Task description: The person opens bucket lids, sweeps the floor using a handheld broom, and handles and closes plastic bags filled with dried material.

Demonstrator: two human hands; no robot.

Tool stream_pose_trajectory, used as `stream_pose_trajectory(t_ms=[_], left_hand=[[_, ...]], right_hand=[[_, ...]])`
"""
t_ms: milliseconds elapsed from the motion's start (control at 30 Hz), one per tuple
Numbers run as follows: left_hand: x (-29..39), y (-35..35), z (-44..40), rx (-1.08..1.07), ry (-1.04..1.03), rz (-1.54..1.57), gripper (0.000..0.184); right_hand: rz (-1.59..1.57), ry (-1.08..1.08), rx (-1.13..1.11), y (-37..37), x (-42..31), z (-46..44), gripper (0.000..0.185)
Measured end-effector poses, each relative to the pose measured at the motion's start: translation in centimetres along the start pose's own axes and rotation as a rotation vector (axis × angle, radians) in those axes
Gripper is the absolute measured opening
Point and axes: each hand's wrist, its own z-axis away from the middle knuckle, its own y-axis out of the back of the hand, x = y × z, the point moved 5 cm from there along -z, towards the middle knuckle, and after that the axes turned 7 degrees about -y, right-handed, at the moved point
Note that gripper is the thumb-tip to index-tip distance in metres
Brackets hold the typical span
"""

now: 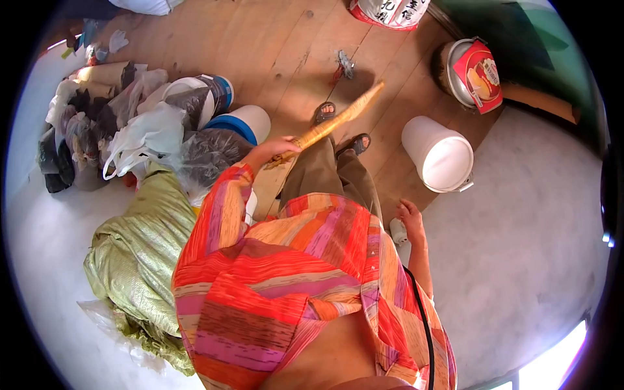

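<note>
My left hand (281, 147) is wrapped round a long straw-coloured stick-like thing (331, 123), thicker in the middle and frayed near the grip. It slants up and to the right, above my sandalled feet. At my right side hangs my right hand (409, 220), its fingers loosely curled with nothing visible in them. Just beside that hand, lower down, is a small white object (398, 231), partly hidden; its kind is unclear. A white bucket (426, 140) with a handle stands on the floor, beyond the right hand.
Many plastic bags (153, 136) and white-and-blue tubs (250, 123) crowd the left. A green woven sack (140, 237) leans near my left side. At the far right stands a round pot (458, 71) with a red packet (481, 77). A printed sack (390, 12) lies ahead on the wooden floor (260, 49).
</note>
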Motion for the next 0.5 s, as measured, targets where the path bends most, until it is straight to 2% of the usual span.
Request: stream_pose_trajectory(t_ms=[67, 100, 133, 167, 267, 333, 500], left_hand=[[-3.9, 1.4, -5.9, -0.072, -0.079, 0.019, 0.054], [-4.6, 2.2, -8.4, -0.022, -0.113, -0.24, 0.052], [-2.2, 1.4, -7.3, 0.027, -0.147, -0.495, 0.05], [-0.6, 2.2, -5.4, 0.042, -0.012, -0.434, 0.048], [-2.1, 7.4, -7.2, 0.071, 0.028, -0.35, 0.047], [-1.0, 9.4, -5.2, 0.103, 0.02, -0.191, 0.038], [3.2, 9.0, 0.8, 0.157, -0.007, -0.119, 0.042]], right_hand=[[0.028, 0.048, 0.015, 0.2, -1.3, -0.2, 0.036], [0.03, 0.048, 0.018, 0.3, -1.7, -0.3, 0.036], [0.018, 0.079, 0.012, 0.4, -2.1, -0.2, 0.036], [0.009, 0.109, 0.008, 0.7, -2.5, 0.1, 0.036], [-0.101, 0.13, 0.054, 0.2, -4.6, 2.1, 0.035], [-0.088, 0.116, 0.044, -0.2, -3.6, 1.8, 0.035], [-0.034, 0.046, 0.03, -0.5, -1.2, 0.9, 0.038]])
